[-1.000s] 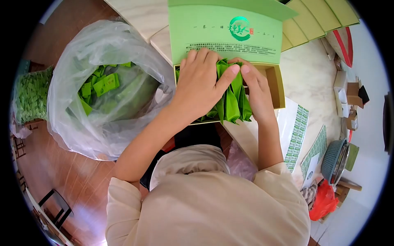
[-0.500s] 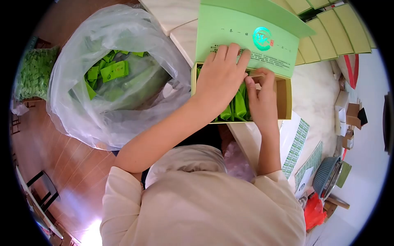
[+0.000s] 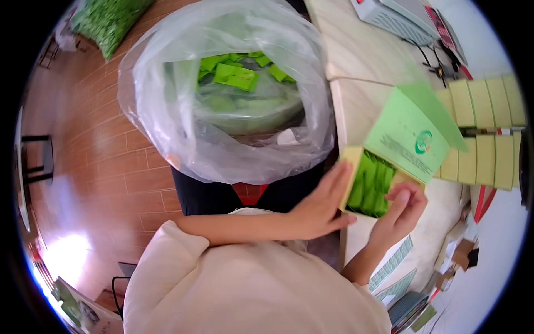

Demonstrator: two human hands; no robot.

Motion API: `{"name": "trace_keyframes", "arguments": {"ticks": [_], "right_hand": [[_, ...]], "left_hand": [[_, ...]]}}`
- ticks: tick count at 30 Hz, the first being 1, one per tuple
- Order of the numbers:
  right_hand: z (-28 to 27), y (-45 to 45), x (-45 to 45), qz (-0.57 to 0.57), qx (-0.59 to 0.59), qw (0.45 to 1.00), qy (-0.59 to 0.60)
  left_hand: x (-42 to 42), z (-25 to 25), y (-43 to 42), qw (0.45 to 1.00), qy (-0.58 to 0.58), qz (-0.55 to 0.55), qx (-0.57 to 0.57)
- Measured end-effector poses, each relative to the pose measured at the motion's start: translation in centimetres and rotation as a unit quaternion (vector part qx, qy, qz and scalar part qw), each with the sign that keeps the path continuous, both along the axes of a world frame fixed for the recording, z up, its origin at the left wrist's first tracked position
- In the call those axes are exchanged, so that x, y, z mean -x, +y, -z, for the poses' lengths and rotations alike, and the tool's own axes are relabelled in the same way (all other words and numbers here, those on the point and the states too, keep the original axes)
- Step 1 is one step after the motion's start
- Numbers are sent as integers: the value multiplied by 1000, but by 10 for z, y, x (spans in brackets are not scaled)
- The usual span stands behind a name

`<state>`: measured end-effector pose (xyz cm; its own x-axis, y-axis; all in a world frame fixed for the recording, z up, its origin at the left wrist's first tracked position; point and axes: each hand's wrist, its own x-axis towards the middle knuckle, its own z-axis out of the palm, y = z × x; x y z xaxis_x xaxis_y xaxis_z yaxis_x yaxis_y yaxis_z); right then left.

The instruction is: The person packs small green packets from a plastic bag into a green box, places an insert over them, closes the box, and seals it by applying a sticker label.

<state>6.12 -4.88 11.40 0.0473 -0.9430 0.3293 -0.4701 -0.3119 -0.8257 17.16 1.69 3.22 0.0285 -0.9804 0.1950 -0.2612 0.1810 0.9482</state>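
An open pale green box (image 3: 356, 172) sits tilted on the table, its printed lid (image 3: 414, 131) folded back. Upright green packets (image 3: 370, 186) fill most of it, while bare cardboard shows at its right end. My left hand (image 3: 317, 209) lies along the box's left side, fingers stretched out and thumb apart, seemingly touching the wall. Over the right end of the box is my right hand (image 3: 401, 214), fingers curled and thumb close to them; whatever they hold, if anything, is hidden. A clear plastic bag (image 3: 161, 106) with loose green packets (image 3: 236, 77) stands to the left.
Rows of pale green boxes (image 3: 481, 103) stand at the right. A grey appliance (image 3: 397, 19) with cables is at the table's far end. Green-printed sheets (image 3: 392, 264) lie near my right forearm. Another packed green bag (image 3: 108, 25) stands at the back left.
My view has turned, so the bag and box appear shifted to the right. My left hand has moved from over the packets to the box's left side; my right hand has drawn back from them.
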Motion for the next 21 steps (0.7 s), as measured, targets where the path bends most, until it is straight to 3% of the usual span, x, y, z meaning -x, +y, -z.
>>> {"name": "trace_keyframes", "arguments": {"ticks": [1, 2, 4, 6, 7, 8, 9, 10, 11, 13, 16, 17, 21], "right_hand": [[2, 10, -14, -62, 13, 997, -35], [9, 17, -31, -138, 57, 989, 8], [16, 29, -69, -249, 91, 964, 23], [35, 33, -101, -288, 78, 954, -37], [44, 28, -120, -290, 80, 953, -40], [58, 16, -142, -290, 74, 954, -36], [80, 1, -166, -275, 45, 960, -16], [102, -15, -188, -280, 40, 958, 44], [137, -36, -212, -295, 79, 949, 75], [174, -59, -254, -306, 151, 922, 181], [199, -72, -294, -334, 169, 884, 281], [200, -75, -297, -346, 101, 874, 326], [173, -64, -268, -427, 67, 868, 244]], "left_hand": [[2, 2, 0, 999, 3, 39, 4], [1, 4, -1, 998, 47, 41, 16], [-10, 29, -17, 994, 47, -17, 95], [-43, 37, -14, 982, 83, -108, 129], [-63, 36, -9, 967, 158, -172, 104], [-87, 53, -7, 954, -26, -259, 148], [-99, 57, -2, 946, 86, -306, 65], [-117, 76, 2, 928, 71, -366, 2], [-131, 72, 11, 915, 134, -380, -32], [-150, 84, 28, 894, 209, -394, -34], [-169, 86, 48, 869, 278, -405, -62], [-174, 87, 52, 857, 320, -397, -76], [-187, 91, 52, 800, 445, -390, -96]]}}
